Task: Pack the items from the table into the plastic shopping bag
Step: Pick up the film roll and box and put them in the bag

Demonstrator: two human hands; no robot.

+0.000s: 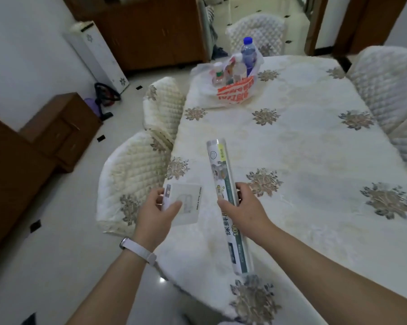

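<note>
A table (352, 242) under a cream floral tablecloth (303, 141) carries a plastic shopping bag (230, 92) of bottles (248, 55), standing well beyond the left hand (155, 208) and right hand (243, 208).

You face a table (310, 146) draped in cream floral cloth. Quilted chairs (136, 170) flank it; left of it lie pale floor tiles (64, 254) and brown cabinets (59, 132).

A home dining room: an embroidered cloth covers the counter (291, 141), quilted covers dress the chairs (136, 174) around it, wooden cabinets (151, 31) line white walls, and a vacuum cleaner (104, 99) sits on the tiled floor (57, 266).
</note>
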